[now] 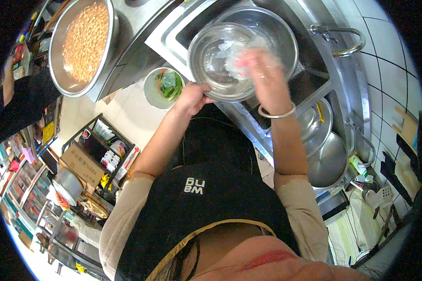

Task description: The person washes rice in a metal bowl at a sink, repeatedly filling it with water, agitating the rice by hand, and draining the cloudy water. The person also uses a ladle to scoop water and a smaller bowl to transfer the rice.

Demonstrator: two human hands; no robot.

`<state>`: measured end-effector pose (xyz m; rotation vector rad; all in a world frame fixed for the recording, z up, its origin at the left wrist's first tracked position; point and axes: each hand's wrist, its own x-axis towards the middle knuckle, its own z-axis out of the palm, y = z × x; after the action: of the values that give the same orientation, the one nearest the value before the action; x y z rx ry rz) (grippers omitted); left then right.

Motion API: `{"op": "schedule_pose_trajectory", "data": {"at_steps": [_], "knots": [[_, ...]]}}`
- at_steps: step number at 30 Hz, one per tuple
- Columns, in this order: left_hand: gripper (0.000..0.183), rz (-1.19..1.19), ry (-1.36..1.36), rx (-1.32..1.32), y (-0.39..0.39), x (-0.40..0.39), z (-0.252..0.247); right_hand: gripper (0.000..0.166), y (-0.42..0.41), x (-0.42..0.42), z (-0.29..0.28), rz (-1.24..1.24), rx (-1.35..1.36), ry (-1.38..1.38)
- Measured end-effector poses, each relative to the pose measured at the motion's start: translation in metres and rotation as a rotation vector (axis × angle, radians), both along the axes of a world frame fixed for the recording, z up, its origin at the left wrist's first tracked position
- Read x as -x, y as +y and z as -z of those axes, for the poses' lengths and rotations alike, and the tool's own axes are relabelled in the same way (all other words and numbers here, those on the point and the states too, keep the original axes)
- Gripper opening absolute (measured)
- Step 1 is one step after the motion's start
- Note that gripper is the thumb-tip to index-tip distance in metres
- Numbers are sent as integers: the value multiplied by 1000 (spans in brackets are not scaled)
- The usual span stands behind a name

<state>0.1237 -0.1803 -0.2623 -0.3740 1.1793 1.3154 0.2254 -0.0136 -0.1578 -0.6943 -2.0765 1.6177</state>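
Observation:
A round metal bowl (197, 61) is tilted over a larger steel basin (291, 42) in the sink. My left hand (194, 97) grips the bowl's near left rim, thumb on top. Over the bowl's right side is my right hand (263, 72), blurred, with a ring bangle (277, 115) at the wrist. A whitish, translucent blur surrounds its fingers; whether this is water, suds or a cloth I cannot tell, nor whether the hand holds anything. Clear liquid seems to lie in the bowl.
Soaking beans (84, 45) fill a large steel bowl (109, 58) on the left counter. Below stands a white bucket (150, 92) with green scraps. Steel pans (327, 161) sit in the right basin, near faucets (355, 38). A crate (95, 131) and cardboard box (81, 165) are lower left; a person's dark sleeve (24, 102) is far left.

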Motion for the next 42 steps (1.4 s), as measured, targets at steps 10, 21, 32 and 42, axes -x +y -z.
{"op": "schedule_pose_trajectory", "data": {"at_steps": [10,21,32,42], "knots": [[39,26,-67,-34,-6,2,-1,16,-4,-20,20,-1,-230,-336],[44,-152,43,82,-54,62,25,56,110,-122,303,81,-96,-1166],[46,-415,1,74,-58,60,32,75,40,16,353,79,-171,-1069],[44,-335,51,121,-49,64,26,14,12,-37,376,154,371,-521]]}}
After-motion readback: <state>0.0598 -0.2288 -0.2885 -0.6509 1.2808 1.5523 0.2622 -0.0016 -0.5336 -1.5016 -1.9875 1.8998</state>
